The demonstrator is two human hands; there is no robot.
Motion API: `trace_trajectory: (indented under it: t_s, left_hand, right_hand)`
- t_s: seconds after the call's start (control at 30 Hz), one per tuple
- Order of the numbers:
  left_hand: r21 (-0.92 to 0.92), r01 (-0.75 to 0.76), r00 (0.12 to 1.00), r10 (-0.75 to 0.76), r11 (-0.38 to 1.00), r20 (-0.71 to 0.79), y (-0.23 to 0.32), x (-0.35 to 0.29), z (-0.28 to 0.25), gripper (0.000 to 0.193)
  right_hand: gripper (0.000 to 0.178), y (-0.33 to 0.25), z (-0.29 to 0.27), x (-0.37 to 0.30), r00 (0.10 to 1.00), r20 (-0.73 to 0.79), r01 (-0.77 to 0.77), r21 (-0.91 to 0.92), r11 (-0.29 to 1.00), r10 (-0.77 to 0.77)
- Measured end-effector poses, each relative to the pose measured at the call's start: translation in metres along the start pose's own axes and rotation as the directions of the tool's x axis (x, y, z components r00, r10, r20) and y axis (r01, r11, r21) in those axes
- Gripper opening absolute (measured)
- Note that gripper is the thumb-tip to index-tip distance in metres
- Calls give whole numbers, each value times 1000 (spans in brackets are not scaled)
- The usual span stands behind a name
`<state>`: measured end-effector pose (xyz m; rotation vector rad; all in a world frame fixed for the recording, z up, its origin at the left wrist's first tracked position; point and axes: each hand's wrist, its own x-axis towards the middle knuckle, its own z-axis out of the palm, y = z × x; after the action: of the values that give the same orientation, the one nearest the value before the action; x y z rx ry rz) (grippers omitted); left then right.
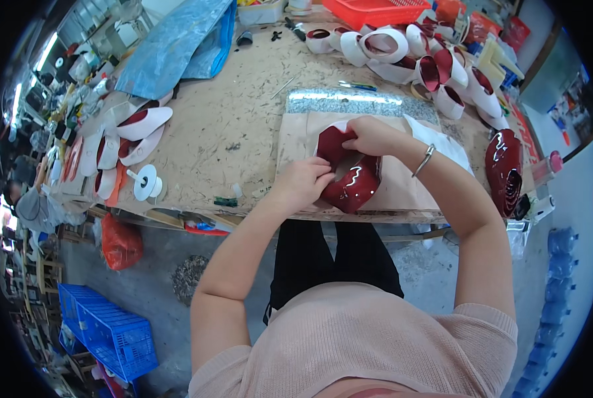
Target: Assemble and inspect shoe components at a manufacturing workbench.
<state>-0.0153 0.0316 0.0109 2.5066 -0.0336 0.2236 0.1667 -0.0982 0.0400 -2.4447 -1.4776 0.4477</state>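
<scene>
Both my hands are on a glossy dark red shoe upper [354, 191] at the table's front edge. Its curved sides bulge outward, and a duller lining shows inside. My left hand [302, 184] grips the left rim with bent fingers. At the far rim, my right hand [371, 136] pinches the edge between thumb and fingers. Under the upper lies a pale sheet [402, 179]. Beyond it sits a speckled grey stone slab [389, 105]. A stack of similar glossy red uppers [499, 156] rests to the right of my right forearm.
White shoe uppers with red linings [384, 45] crowd the back right near a red basket [376, 12]. More white uppers [144, 124] lie at left, beside a white spool [148, 184]. Blue plastic sheeting [177, 50] covers the far left. Blue crates [114, 331] stand on the floor.
</scene>
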Motion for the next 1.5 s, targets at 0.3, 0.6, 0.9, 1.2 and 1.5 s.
trace_trajectory:
  t_s: [0.3, 0.6, 0.9, 1.2, 1.5]
  left_hand:
    - [355, -264, 959, 283, 897, -4, -24, -12, 5, 44]
    - [483, -67, 976, 157, 873, -148, -9, -37, 5, 43]
    - [158, -87, 980, 114, 984, -164, -25, -24, 7, 55]
    - [225, 176, 982, -186, 958, 24, -24, 3, 1, 79]
    - [236, -282, 949, 307, 930, -77, -29, -20, 14, 40]
  right_hand:
    - [29, -17, 9, -7, 999, -43, -17, -123, 992, 12]
    - [26, -13, 7, -3, 998, -67, -23, -100, 995, 17]
    - [33, -28, 8, 21, 987, 12, 157, 108, 982, -160]
    - [21, -7, -5, -9, 954, 34, 257, 422, 869, -298]
    - [34, -17, 8, 22, 997, -55, 66, 184, 981, -57]
